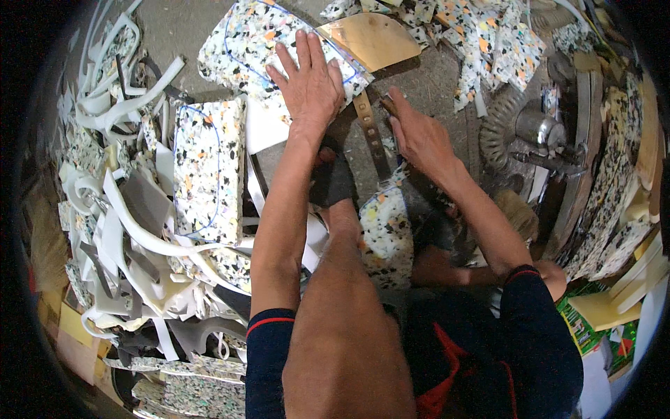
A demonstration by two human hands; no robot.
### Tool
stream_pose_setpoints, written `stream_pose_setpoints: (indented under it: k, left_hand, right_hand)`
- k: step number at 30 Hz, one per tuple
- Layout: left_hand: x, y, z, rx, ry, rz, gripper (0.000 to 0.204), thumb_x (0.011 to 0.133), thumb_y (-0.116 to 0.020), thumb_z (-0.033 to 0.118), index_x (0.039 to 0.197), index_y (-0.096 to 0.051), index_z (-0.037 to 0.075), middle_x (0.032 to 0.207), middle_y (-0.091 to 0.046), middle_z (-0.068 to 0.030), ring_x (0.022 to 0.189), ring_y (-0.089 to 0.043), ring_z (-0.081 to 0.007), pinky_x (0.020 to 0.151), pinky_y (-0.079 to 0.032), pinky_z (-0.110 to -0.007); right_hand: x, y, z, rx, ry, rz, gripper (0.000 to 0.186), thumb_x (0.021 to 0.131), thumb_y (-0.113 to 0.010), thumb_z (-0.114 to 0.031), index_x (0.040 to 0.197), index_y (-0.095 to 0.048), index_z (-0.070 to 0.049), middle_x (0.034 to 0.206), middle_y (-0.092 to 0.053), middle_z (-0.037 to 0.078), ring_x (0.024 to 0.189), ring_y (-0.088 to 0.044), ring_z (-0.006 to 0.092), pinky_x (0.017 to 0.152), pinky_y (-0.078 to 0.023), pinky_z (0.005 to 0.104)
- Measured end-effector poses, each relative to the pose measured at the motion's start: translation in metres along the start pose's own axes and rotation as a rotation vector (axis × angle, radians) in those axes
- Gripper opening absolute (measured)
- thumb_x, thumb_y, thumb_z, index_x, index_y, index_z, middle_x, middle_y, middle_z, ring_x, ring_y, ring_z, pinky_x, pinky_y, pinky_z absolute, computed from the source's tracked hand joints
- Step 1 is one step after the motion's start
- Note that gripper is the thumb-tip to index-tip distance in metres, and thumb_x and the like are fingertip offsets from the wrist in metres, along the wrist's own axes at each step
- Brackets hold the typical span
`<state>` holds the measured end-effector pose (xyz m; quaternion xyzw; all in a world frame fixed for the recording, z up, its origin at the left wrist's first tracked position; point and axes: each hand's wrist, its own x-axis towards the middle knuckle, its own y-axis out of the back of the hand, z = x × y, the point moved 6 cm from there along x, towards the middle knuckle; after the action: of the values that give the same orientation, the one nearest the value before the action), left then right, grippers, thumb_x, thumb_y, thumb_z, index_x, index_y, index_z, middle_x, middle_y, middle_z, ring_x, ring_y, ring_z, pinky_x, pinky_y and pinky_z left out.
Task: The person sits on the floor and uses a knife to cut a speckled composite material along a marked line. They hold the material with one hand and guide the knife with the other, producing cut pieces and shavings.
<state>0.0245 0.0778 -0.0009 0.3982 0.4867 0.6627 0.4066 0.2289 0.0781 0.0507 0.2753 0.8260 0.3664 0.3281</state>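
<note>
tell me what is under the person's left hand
Under the left hand is a speckled foam piece, visible beyond the hand's outline. The surface directly beneath the hand is covered, so it cannot be seen.

Foam slab [244,49] — matt, metal cylinder [539,130] — glossy

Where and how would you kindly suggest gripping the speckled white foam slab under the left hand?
I'd probably pinch the slab by its left edge, from the left: that edge borders grey floor, whereas a flat tan panel lies along its right edge and the left hand covers its lower part.
</note>
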Motion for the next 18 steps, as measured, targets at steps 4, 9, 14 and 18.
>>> stream_pose_setpoints:
  k: [4, 9, 14, 18]
  left_hand:
    - [0.002, 0.0, 0.005, -0.025, 0.002, -0.019, 0.065, 0.101, -0.045, 0.037, 0.156, -0.034, 0.004, 0.166, -0.027, -0.0151, 0.15, -0.019, -0.0513, 0.115, -0.015, -0.073]
    - [0.001, 0.0, 0.001, -0.052, 0.024, -0.066, 0.065, 0.103, -0.041, 0.037, 0.157, -0.032, 0.003, 0.167, -0.024, -0.0169, 0.151, -0.015, -0.0523, 0.116, -0.011, -0.072]
    - [0.0, 0.003, 0.001, -0.051, 0.035, -0.078, 0.065, 0.103, -0.04, 0.038, 0.158, -0.031, 0.003, 0.167, -0.022, -0.0161, 0.152, -0.014, -0.0517, 0.117, -0.011, -0.072]
    - [0.002, 0.002, 0.003, -0.06, 0.018, -0.038, 0.065, 0.102, -0.043, 0.036, 0.157, -0.033, 0.003, 0.167, -0.024, -0.0155, 0.151, -0.015, -0.0513, 0.117, -0.011, -0.072]
  right_hand:
    - [0.04, 0.0, -0.013, -0.027, -0.013, -0.009, 0.056, 0.102, -0.049, -0.022, 0.15, -0.031, -0.001, 0.112, -0.068, 0.026, 0.092, -0.07, 0.0446, 0.075, -0.057, 0.0546]
    - [0.02, 0.0, -0.004, -0.003, -0.059, -0.038, 0.056, 0.101, -0.049, -0.021, 0.151, -0.031, -0.002, 0.111, -0.068, 0.026, 0.092, -0.07, 0.0443, 0.077, -0.056, 0.0554]
    - [-0.01, 0.001, 0.004, 0.038, -0.066, 0.033, 0.058, 0.1, -0.054, -0.018, 0.152, -0.033, -0.006, 0.097, -0.07, 0.026, 0.086, -0.068, 0.0463, 0.073, -0.053, 0.0563]
    - [0.032, 0.001, -0.013, 0.002, -0.055, 0.018, 0.059, 0.099, -0.055, -0.018, 0.152, -0.032, -0.003, 0.102, -0.069, 0.026, 0.087, -0.068, 0.0455, 0.075, -0.054, 0.0558]
